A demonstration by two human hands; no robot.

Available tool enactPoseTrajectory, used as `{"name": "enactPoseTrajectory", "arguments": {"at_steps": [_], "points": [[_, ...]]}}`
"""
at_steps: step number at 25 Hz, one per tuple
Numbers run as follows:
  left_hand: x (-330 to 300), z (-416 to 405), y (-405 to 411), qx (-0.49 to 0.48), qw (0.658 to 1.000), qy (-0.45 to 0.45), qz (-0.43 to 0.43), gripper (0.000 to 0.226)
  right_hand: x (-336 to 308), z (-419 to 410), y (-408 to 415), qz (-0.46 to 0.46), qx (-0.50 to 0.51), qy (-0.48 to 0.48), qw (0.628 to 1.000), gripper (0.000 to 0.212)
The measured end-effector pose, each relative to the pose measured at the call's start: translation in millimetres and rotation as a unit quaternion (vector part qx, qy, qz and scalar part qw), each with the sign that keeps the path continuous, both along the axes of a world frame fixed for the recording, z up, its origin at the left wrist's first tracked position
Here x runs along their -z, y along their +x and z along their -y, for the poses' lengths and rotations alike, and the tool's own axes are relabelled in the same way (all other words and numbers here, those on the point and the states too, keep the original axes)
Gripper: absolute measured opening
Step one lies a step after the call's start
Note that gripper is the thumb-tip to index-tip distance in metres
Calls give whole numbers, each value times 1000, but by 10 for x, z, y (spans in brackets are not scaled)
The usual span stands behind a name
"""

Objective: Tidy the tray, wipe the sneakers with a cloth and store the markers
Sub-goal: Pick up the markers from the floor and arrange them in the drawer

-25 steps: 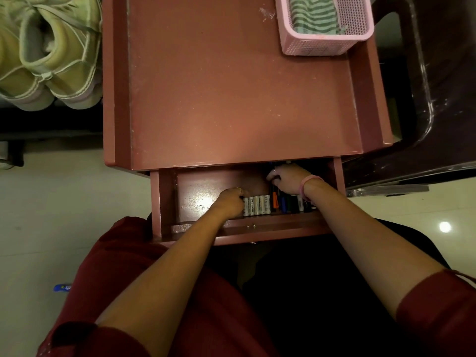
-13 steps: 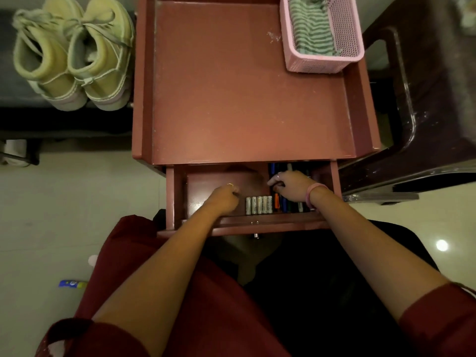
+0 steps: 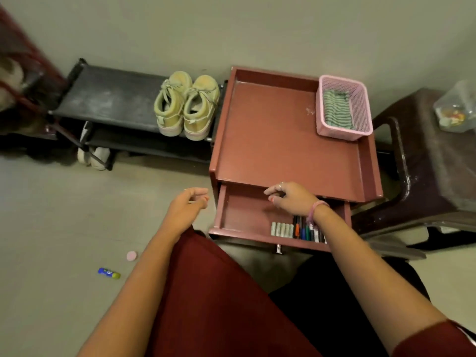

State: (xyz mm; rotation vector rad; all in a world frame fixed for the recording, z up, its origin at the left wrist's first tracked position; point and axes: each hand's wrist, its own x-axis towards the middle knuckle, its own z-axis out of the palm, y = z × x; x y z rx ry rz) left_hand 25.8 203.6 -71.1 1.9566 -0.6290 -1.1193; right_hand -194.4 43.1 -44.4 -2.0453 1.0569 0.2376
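1. Both hands have come up out of the drawer (image 3: 247, 215) since the earlier frame, where they were down among the markers (image 3: 298, 230); the view has pulled back too, now taking in the floor and the shoe rack (image 3: 110, 99).
2. Markers lie in a tight row at the drawer's front right, caps toward the front wall, whitish ones left, dark and coloured ones right, partly hidden under the right wrist.
3. Handling guess: light, stiff, smooth plastic barrels; they roll easily. Best pinched mid-barrel, or swept as a bunch.
4. Left hand (image 3: 186, 206) hovers over the floor just left of the drawer, fingers loosely curled, holding nothing.
5. Right hand (image 3: 291, 198) hangs above the drawer's bare middle, palm down, fingers relaxed, empty; ring and pink wristband visible.
6. Sneakers (image 3: 186, 104) sit side by side on the rack's top shelf, just beside the tray (image 3: 278, 140).
7. Cloth (image 3: 336, 109) lies folded in the pink basket (image 3: 360, 99) at the tray's far right corner.
8. Drawer not yet pushed shut; a small blue tube (image 3: 109, 273) and a pink cap (image 3: 131, 255) lie on the floor.
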Motion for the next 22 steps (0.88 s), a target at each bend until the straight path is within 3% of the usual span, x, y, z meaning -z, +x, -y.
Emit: {"name": "enactPoseTrajectory", "arguments": {"at_steps": [6, 11, 17, 22], "points": [[-59, -833, 807, -153, 988, 11, 24, 24, -323, -277, 953, 58, -72, -4, 996, 28], [52, -1626, 1348, -278, 960, 23, 29, 25, -315, -710, 1879, 45, -155, 11, 987, 26], [600, -2663, 1649, -381, 920, 89, 4, 25, 219, -1509, 2975, 0, -302, 31, 953, 31], [1324, -3208, 1682, -400, 903, 152, -29, 23, 950, -2031, 3516, -89, -396, 25, 914, 36]]}}
